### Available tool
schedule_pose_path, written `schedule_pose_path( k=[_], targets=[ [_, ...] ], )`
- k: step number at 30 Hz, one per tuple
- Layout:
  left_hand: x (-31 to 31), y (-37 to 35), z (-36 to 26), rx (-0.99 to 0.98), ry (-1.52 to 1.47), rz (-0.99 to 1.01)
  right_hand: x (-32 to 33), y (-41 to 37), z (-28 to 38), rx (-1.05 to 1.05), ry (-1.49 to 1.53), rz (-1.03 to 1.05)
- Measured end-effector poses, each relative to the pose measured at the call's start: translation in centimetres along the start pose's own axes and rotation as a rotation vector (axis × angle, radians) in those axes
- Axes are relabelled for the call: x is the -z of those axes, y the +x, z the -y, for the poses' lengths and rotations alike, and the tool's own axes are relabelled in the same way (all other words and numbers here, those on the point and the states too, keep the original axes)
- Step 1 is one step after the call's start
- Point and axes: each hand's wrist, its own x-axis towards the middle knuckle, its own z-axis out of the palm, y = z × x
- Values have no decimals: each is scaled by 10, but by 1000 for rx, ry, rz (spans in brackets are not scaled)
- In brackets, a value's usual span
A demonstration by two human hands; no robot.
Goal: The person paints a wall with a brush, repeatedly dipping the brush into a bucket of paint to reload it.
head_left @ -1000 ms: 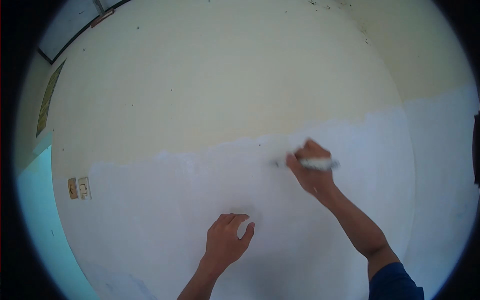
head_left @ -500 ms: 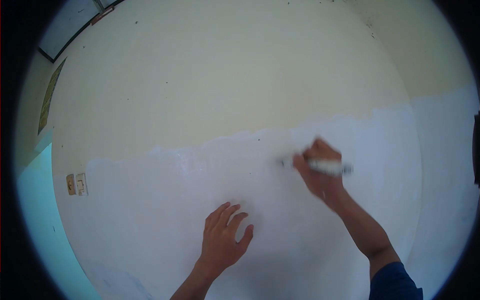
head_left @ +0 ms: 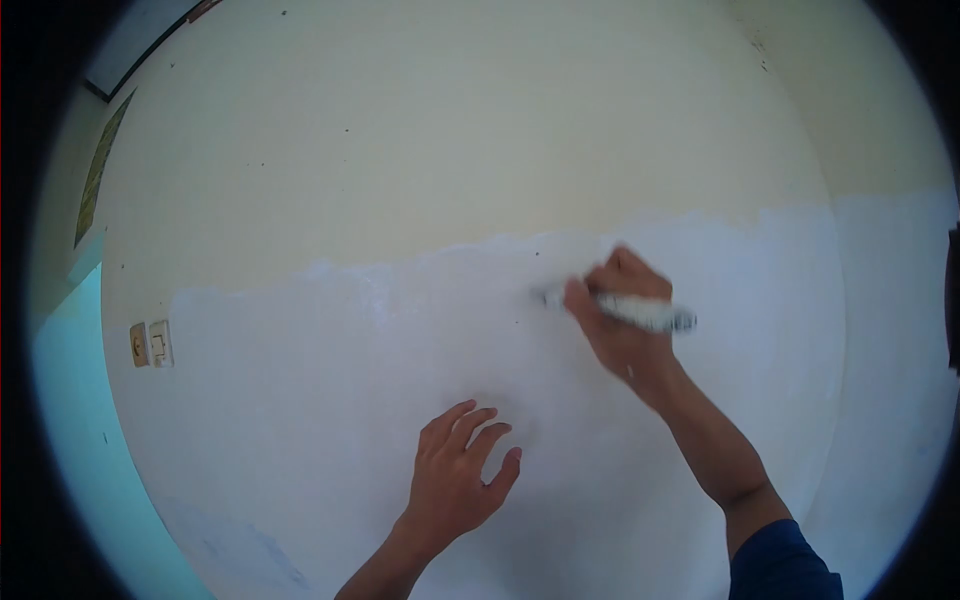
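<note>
My right hand (head_left: 630, 315) is closed around a white marker (head_left: 640, 312) with dark printing and a dark rear end. Its blurred grey tip points left, close to the white part of the wall (head_left: 330, 400), just below the border with the cream upper part. No drawn line shows near the tip. Lower and to the left, my left hand (head_left: 460, 470) has its fingers spread and slightly bent, near the white surface with a soft shadow beside it. It holds nothing.
A socket (head_left: 139, 345) and a light switch (head_left: 160, 344) sit on the wall at left. A turquoise surface (head_left: 80, 400) borders it there. Top left is a dark-edged white board (head_left: 130, 45). The wall meets another at a corner on the right.
My right hand with the marker has shifted slightly left and up in view. The camera has tilted a little, so the switch and paint border sit higher. My left hand stays spread.
</note>
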Motion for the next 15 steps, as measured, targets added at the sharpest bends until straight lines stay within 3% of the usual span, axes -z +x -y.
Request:
schedule_pose_path(
  k=[4,7,9,12,15],
  targets=[
    [3,-9,0,9,-14,18,-50,28,-5,104,130,-138],
    [17,-19,8,34,8,38,-42,-39,8,67,107,88],
    [30,-28,16,54,38,33,-23,-78,26,-80,81,284],
    [45,-31,25,68,64,18,-20,-56,32,-52,25,152],
    [50,-32,24,85,54,1,-45,17,36,137,23,-106]
  ],
)
